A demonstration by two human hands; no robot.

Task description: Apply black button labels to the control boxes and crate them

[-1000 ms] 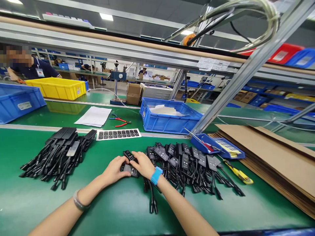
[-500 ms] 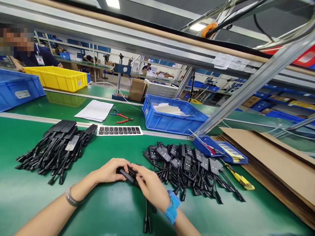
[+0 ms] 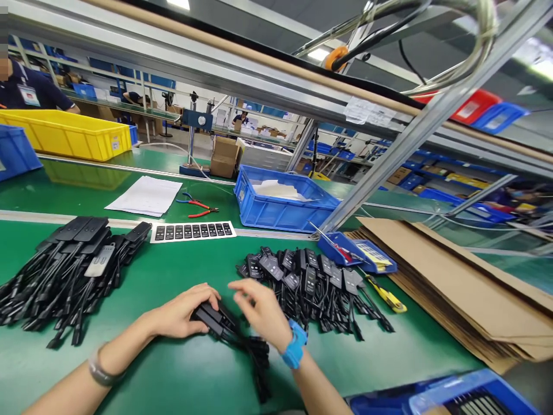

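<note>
My left hand (image 3: 184,311) is wrapped around several black boxes with cables (image 3: 216,320), which lie side by side just above or on the green table. Their cables trail down to the right. My right hand (image 3: 261,311), slightly blurred, is raised just right of them, fingers apart and nothing in it. Farther right lies a pile of labelled black boxes with cables (image 3: 309,279). At the left is another pile of black boxes with cables (image 3: 75,253), apparently without labels, and a metal plate (image 3: 100,260) rests on it. Beyond my hands lies a sheet of black labels (image 3: 194,231).
Red-and-blue pliers (image 3: 201,206) and white papers (image 3: 144,196) lie behind the labels. A blue bin (image 3: 280,216) and a yellow bin (image 3: 69,135) stand at the back. Right are a small blue tray (image 3: 341,249), a yellow-handled tool (image 3: 391,301), cardboard sheets (image 3: 453,282) and a metal post.
My right hand has come off the black boxes and opened. My left hand keeps them and has moved slightly left. The view has turned right, bringing a blue bin into the lower right.
</note>
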